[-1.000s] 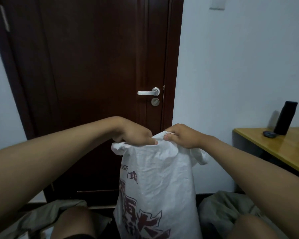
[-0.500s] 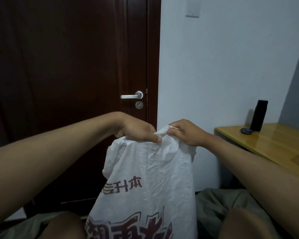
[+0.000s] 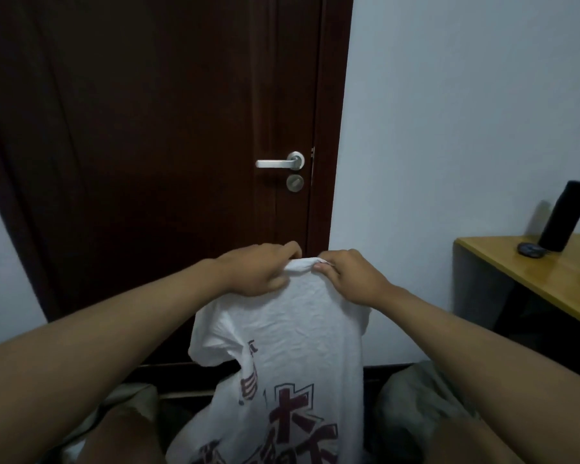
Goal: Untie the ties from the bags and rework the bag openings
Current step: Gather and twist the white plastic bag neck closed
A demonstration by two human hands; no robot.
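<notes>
L hand (image 3: 262,274) & R hand (image 3: 352,279) both pinch bag (image 3: 282,336) top, close together, so gathered mouth stays up between my knees. No tie visible.

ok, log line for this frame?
stage: reworking bag top | left hand: grips bag top | right hand: pinches bag top | bag: upright between knees, top bunched | tie: not visible

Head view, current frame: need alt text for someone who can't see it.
Both hands, left hand and right hand, pinch the bunched top of a crumpled white woven bag with dark red printed characters, held upright between the person's knees. Behind it is a dark brown wooden door with a silver lever handle; at right, a yellow wooden tabletop holds a black cylinder.
</notes>
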